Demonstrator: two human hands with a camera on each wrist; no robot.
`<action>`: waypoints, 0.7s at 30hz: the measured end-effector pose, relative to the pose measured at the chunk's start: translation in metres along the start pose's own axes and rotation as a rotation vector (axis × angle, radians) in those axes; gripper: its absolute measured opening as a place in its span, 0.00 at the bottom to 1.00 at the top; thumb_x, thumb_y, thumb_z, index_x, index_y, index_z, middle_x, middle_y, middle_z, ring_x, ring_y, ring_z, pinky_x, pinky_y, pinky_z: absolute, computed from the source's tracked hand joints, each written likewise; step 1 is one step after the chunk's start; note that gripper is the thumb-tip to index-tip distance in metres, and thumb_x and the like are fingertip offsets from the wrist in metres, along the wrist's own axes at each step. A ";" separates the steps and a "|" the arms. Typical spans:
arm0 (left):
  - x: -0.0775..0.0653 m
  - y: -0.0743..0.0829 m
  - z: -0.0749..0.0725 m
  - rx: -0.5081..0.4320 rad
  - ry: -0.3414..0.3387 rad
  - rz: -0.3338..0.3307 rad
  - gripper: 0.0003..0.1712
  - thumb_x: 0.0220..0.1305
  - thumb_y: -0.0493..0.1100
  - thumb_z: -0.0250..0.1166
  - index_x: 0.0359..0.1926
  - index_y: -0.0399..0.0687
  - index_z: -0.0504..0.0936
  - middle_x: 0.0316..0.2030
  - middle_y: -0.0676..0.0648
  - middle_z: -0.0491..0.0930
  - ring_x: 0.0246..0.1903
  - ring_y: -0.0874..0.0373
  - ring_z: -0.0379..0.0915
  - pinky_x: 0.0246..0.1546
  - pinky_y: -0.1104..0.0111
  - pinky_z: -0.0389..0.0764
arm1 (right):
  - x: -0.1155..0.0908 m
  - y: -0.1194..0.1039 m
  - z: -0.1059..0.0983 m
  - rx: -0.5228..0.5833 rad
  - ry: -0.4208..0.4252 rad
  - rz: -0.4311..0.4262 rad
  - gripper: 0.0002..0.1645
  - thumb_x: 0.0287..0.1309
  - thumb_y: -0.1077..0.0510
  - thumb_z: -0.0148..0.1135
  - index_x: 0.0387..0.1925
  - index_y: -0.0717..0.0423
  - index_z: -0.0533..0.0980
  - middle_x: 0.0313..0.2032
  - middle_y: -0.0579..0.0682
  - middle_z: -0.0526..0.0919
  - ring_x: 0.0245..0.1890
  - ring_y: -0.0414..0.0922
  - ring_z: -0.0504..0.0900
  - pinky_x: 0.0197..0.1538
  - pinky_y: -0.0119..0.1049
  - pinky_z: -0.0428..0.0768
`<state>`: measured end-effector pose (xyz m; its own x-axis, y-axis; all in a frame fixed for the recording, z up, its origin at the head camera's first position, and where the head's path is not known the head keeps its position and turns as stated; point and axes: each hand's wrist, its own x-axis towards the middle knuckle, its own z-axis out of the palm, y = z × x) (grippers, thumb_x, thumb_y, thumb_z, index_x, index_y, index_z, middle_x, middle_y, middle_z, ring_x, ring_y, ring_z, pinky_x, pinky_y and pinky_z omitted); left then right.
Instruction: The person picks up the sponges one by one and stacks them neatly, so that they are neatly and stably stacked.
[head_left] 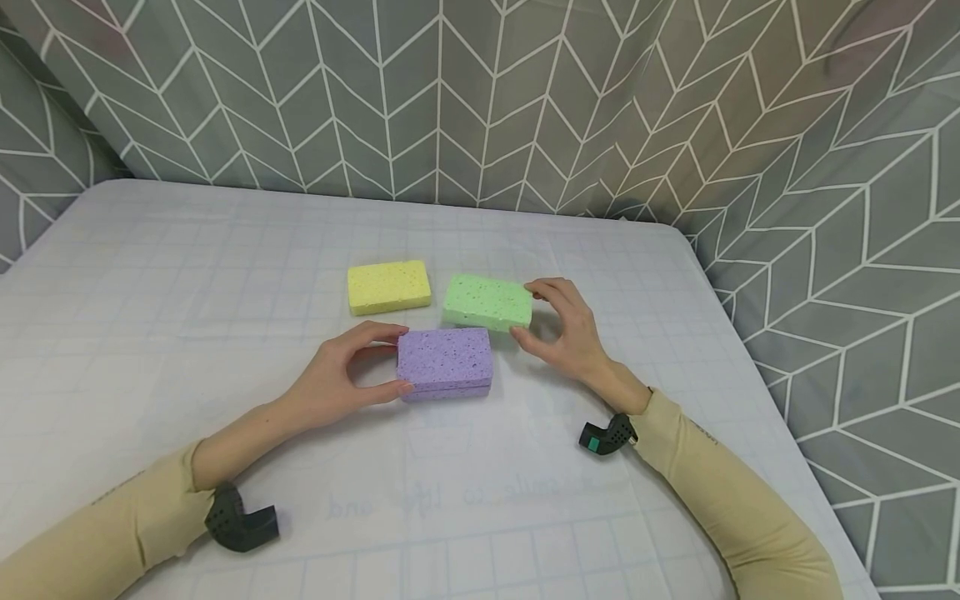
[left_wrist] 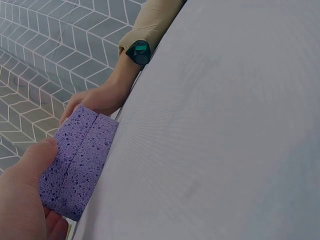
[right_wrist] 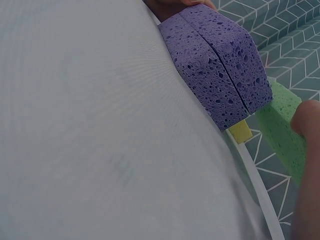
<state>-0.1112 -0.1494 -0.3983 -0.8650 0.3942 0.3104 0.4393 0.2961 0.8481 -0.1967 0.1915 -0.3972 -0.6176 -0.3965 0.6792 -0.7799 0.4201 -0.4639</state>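
Two purple sponges lie stacked, one flat on the other, with a thin seam between them in both wrist views. My left hand holds the stack by its left end, thumb on the near side and fingers at the far side. Just behind the stack is a light green sponge, its right end pinched between the thumb and fingers of my right hand. In the right wrist view the green sponge shows beyond the purple ones, partly hidden by them. A yellow sponge lies flat, left of the green one.
The white cloth-covered table has faint grid lines and faint lettering. A grey curtain with white chevron lines hangs behind it and along the right side. A dark wrist camera sits at the left cuff, another camera at the right.
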 end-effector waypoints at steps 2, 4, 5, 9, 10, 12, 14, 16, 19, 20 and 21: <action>0.000 0.000 0.000 0.001 -0.001 -0.005 0.38 0.49 0.41 0.81 0.63 0.52 0.76 0.58 0.54 0.78 0.56 0.65 0.77 0.62 0.66 0.77 | 0.000 0.000 0.000 0.003 0.003 -0.003 0.34 0.46 0.53 0.73 0.56 0.64 0.77 0.52 0.60 0.79 0.50 0.54 0.76 0.57 0.38 0.76; 0.000 0.000 0.000 0.002 -0.002 -0.007 0.38 0.49 0.42 0.81 0.63 0.52 0.76 0.58 0.54 0.78 0.56 0.65 0.77 0.62 0.66 0.76 | 0.001 -0.003 0.000 0.011 0.013 -0.009 0.34 0.44 0.55 0.74 0.54 0.66 0.77 0.51 0.62 0.79 0.49 0.55 0.77 0.56 0.39 0.77; 0.000 0.000 0.000 0.002 -0.002 -0.007 0.38 0.49 0.42 0.81 0.63 0.52 0.76 0.58 0.54 0.78 0.56 0.65 0.77 0.62 0.66 0.76 | 0.002 -0.006 -0.001 0.015 0.018 -0.011 0.34 0.43 0.56 0.74 0.54 0.68 0.77 0.50 0.63 0.79 0.49 0.56 0.77 0.55 0.39 0.77; 0.000 0.000 0.000 -0.003 -0.001 0.000 0.38 0.49 0.41 0.81 0.62 0.52 0.76 0.58 0.54 0.78 0.56 0.65 0.77 0.62 0.66 0.77 | 0.009 -0.028 -0.005 0.035 0.039 -0.023 0.32 0.39 0.63 0.73 0.49 0.76 0.76 0.46 0.71 0.78 0.46 0.63 0.76 0.53 0.40 0.77; 0.000 0.000 0.000 -0.007 0.000 0.002 0.38 0.49 0.41 0.81 0.62 0.51 0.76 0.58 0.53 0.78 0.56 0.65 0.77 0.62 0.66 0.77 | 0.011 -0.034 -0.006 0.037 0.042 -0.024 0.32 0.39 0.64 0.72 0.48 0.78 0.76 0.45 0.72 0.78 0.45 0.64 0.76 0.53 0.41 0.78; 0.000 0.000 0.000 -0.009 -0.001 0.005 0.38 0.49 0.41 0.81 0.62 0.51 0.76 0.58 0.53 0.78 0.56 0.65 0.77 0.62 0.66 0.77 | 0.014 -0.042 -0.008 0.037 0.048 -0.025 0.31 0.38 0.65 0.72 0.47 0.79 0.75 0.44 0.74 0.78 0.44 0.65 0.76 0.51 0.43 0.79; 0.000 0.000 0.000 -0.014 -0.002 0.006 0.38 0.49 0.41 0.81 0.62 0.52 0.76 0.58 0.53 0.78 0.56 0.65 0.77 0.62 0.65 0.77 | 0.015 -0.045 -0.009 0.034 0.053 -0.026 0.31 0.38 0.65 0.71 0.46 0.80 0.75 0.44 0.74 0.78 0.44 0.65 0.76 0.50 0.47 0.80; 0.000 0.001 0.000 -0.016 -0.003 0.004 0.38 0.49 0.41 0.81 0.62 0.52 0.76 0.57 0.54 0.78 0.56 0.65 0.77 0.62 0.65 0.77 | 0.015 -0.044 -0.009 0.033 0.058 -0.030 0.31 0.38 0.65 0.71 0.46 0.80 0.75 0.44 0.74 0.78 0.44 0.65 0.76 0.49 0.50 0.80; 0.000 0.001 0.000 -0.015 -0.002 0.000 0.38 0.49 0.41 0.81 0.62 0.52 0.76 0.57 0.54 0.78 0.56 0.64 0.77 0.63 0.65 0.77 | 0.015 -0.043 -0.008 0.038 0.060 -0.036 0.31 0.38 0.65 0.71 0.46 0.80 0.75 0.44 0.74 0.77 0.44 0.65 0.76 0.48 0.54 0.80; 0.000 0.001 0.000 -0.014 -0.002 -0.001 0.38 0.49 0.41 0.81 0.62 0.52 0.76 0.57 0.54 0.79 0.56 0.65 0.77 0.63 0.65 0.77 | 0.014 -0.042 -0.008 0.038 0.060 -0.037 0.31 0.38 0.65 0.71 0.47 0.80 0.75 0.44 0.74 0.77 0.44 0.65 0.76 0.48 0.53 0.80; 0.000 0.001 0.000 -0.012 -0.002 -0.002 0.38 0.49 0.41 0.81 0.62 0.52 0.76 0.57 0.54 0.79 0.56 0.65 0.77 0.63 0.65 0.77 | 0.014 -0.040 -0.008 0.039 0.059 -0.039 0.31 0.38 0.65 0.71 0.47 0.80 0.75 0.44 0.73 0.77 0.45 0.65 0.76 0.48 0.52 0.80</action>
<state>-0.1108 -0.1490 -0.3972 -0.8656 0.3952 0.3075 0.4343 0.2869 0.8538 -0.1728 0.1755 -0.3648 -0.5803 -0.3629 0.7291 -0.8075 0.3730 -0.4571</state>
